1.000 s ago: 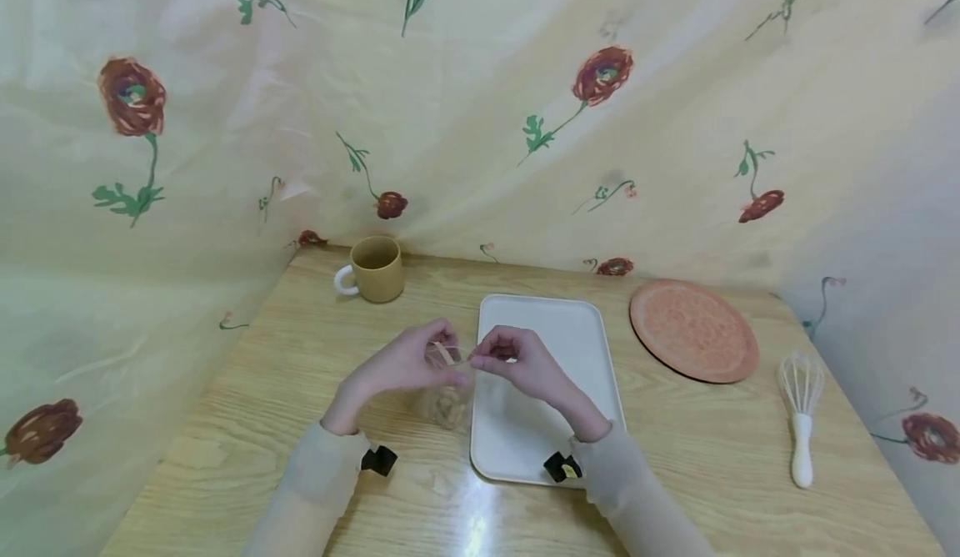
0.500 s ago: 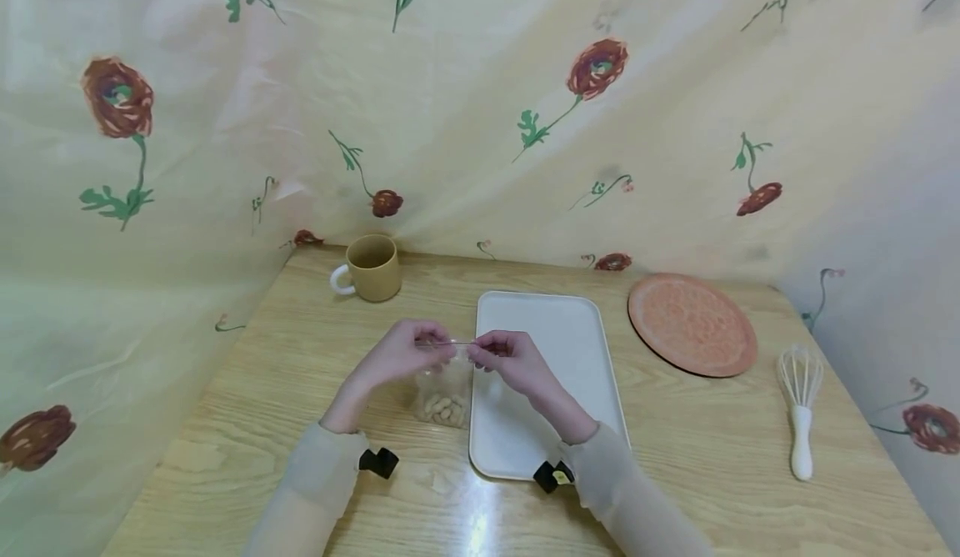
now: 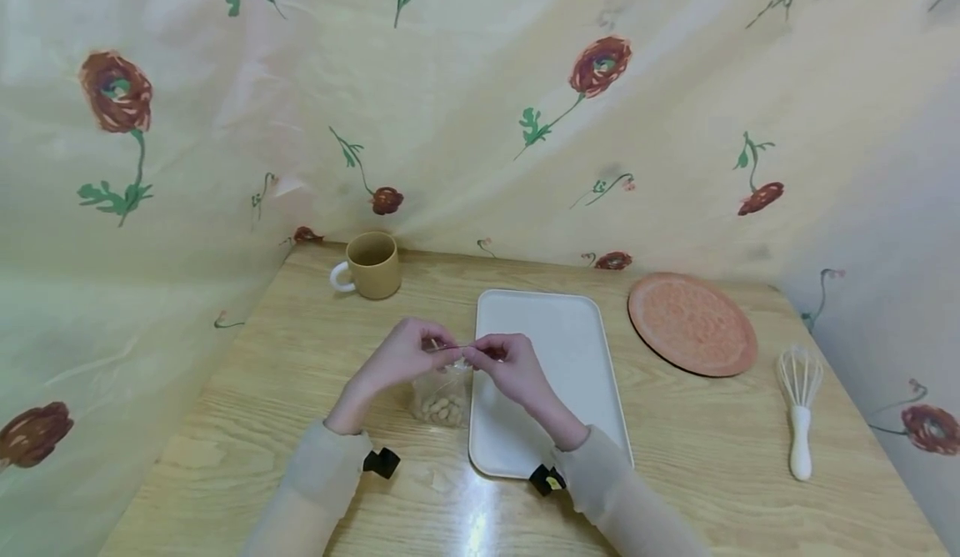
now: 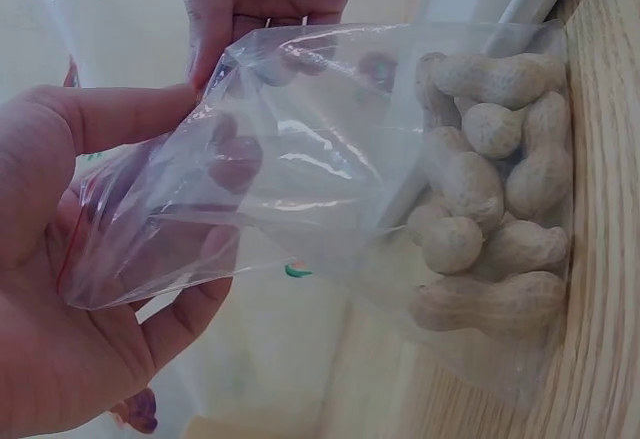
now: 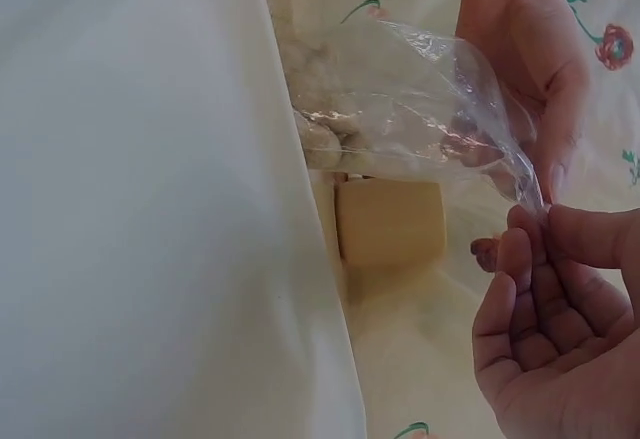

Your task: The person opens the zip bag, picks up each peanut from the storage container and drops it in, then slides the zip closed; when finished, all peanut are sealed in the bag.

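Note:
A clear plastic zip bag (image 3: 438,386) with a red line along its top hangs between both hands, its bottom right at the wooden table. Several unshelled peanuts (image 4: 490,189) fill its lower part. My left hand (image 3: 408,358) holds the bag's top edge, thumb on one side and fingers behind the film. At the other end of that edge, my right hand (image 3: 516,365) pinches the corner between thumb and index finger, its other fingers curled. The right wrist view shows both thumbs close together at the bag's mouth (image 5: 530,184).
Just right of the bag lies a white rectangular tray (image 3: 551,407), partly under my right forearm. A tan mug (image 3: 375,267) with a white handle stands at the back left. Toward the right are a round pinkish board (image 3: 693,323) and a white-handled whisk (image 3: 801,424).
The bag's top edge, loose and slanted a second ago, became a straight line between the hands. Since then my right hand has come slightly left, bringing the fingertips closer together.

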Demonstrator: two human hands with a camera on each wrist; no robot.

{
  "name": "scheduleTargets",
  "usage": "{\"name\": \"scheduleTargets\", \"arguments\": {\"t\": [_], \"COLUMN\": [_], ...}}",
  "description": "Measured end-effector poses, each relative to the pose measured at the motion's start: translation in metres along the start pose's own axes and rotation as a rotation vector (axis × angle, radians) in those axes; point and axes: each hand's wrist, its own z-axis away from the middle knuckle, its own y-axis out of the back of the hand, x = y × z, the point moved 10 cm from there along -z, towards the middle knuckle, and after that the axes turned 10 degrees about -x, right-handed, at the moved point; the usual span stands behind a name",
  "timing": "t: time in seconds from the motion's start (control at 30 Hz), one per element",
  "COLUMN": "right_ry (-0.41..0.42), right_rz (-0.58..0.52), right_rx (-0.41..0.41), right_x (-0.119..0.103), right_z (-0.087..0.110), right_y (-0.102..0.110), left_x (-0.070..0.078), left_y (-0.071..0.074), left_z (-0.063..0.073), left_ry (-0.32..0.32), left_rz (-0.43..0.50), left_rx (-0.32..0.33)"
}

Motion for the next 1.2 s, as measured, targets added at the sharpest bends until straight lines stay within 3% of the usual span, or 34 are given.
{"name": "scheduleTargets", "arguments": {"t": [0.33, 0.7, 0.87, 1.1, 1.2], "right_ry": [0.042, 0.002, -0.037, -0.115, -0.128], "right_rz": [0.071, 0.113, 0.096, 0.045, 0.035], "right_rx": [0.053, 0.061, 0.069, 0.079, 0.086], "right_x": [-0.003, 0.002, 0.004, 0.012, 0.016], "right_z": [0.0, 0.0, 0.0, 0.0, 0.0], "right_y": [-0.004, 0.0, 0.004, 0.008, 0.011], "left_x": [0.001, -0.013, -0.018, -0.024, -0.029], "left_y": [-0.003, -0.003, 0.003, 0.02, 0.025], "left_z": [-0.001, 0.002, 0.004, 0.013, 0.016], "left_ry": [-0.015, 0.085, 0.1, 0.138, 0.148], "left_rz": [-0.014, 0.009, 0.006, -0.074, -0.053], "left_rx": [0.007, -0.026, -0.022, 0.007, 0.013]}}
